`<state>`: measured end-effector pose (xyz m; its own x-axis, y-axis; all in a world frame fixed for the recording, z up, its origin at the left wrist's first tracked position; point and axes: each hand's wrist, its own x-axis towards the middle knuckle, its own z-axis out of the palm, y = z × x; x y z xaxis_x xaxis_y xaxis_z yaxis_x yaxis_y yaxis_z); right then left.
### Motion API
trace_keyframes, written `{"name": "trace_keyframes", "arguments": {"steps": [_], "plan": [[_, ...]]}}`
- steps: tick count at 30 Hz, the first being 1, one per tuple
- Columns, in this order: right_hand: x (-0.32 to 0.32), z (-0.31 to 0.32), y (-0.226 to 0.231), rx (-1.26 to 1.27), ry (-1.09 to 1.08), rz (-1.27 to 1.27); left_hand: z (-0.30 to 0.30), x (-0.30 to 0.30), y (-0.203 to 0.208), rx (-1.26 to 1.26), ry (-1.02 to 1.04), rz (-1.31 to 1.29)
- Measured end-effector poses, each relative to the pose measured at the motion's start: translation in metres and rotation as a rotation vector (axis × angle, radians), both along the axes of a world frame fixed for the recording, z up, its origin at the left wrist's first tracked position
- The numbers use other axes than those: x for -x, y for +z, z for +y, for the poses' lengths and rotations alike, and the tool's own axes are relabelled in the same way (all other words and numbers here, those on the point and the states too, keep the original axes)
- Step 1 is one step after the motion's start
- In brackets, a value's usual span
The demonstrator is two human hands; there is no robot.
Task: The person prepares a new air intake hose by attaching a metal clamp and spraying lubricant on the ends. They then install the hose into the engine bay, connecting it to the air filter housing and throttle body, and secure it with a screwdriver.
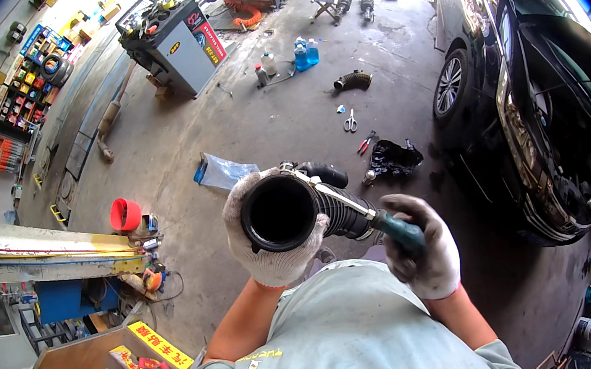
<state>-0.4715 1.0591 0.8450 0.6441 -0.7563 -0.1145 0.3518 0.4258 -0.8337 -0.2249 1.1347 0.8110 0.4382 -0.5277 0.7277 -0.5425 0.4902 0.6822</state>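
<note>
My left hand [281, 262], in a whitish work glove, is wrapped round the wide end of a black ribbed air intake hose [341, 217]. The hose's round dark mouth faces up toward me, and a short side pipe [327, 173] branches off it. In my gloved right hand [437, 258] is a screwdriver [401, 234] with a green handle. Its long shaft lies across the hose, the tip reaching toward a metal hose clamp [286, 166] at the wide end. Whether the tip sits in the clamp's screw, I cannot tell.
On the floor ahead lie scissors [350, 122], red-handled pliers [367, 142], a crumpled black plastic piece [393, 159] and another ribbed hose [354, 81]. Blue bottles [306, 55] stand farther off. A dark car [522, 102] is at right, a grey machine [174, 53] at far left.
</note>
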Motion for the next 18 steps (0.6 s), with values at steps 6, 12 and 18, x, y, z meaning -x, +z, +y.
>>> {"name": "trace_keyframes", "arguments": {"steps": [6, 12, 18], "plan": [[0.006, -0.006, 0.003, 0.418, 0.147, 0.364, 0.001, -0.003, -0.005, -0.04, -0.037, -0.019], [0.002, -0.002, -0.002, 0.932, -0.136, 0.516, 0.002, -0.003, -0.01, -0.003, -0.058, 0.016], [0.02, -0.009, -0.002, -0.429, 0.279, -0.059, 0.004, 0.002, -0.007, -0.075, -0.046, -0.026]]}}
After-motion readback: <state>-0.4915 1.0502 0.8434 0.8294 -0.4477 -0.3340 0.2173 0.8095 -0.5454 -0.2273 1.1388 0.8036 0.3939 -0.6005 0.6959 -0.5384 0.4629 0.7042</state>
